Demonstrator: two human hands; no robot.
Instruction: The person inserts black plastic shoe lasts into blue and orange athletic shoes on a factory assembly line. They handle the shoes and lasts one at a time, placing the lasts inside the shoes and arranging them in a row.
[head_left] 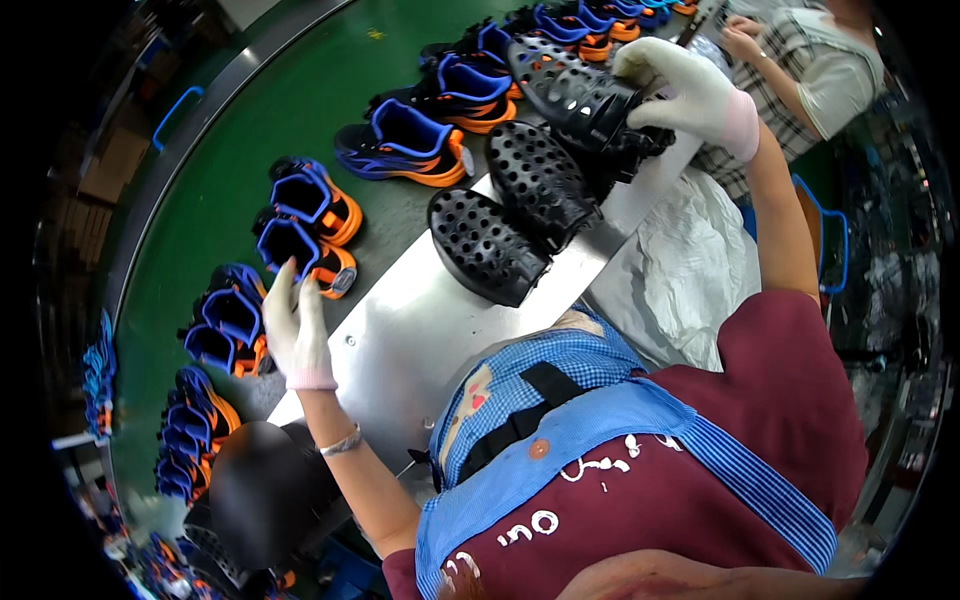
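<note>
My left hand, in a white glove with bare fingertips, reaches to the rim of a black, blue and orange sports shoe. Its fingers are stretched out, and whether they touch the shoe I cannot tell. At the upper right my gloved right hand is closed round the end of a black perforated shoe form. Two similar forms, a middle one and a nearer one, lie side by side on a metal ledge. Another black piece is partly hidden below my right hand.
Several matching shoes stand in a curved row on the green table, with more pairs at left. A dark rounded object sits near my left forearm. White plastic sheeting hangs right of the ledge. Another person works at upper right.
</note>
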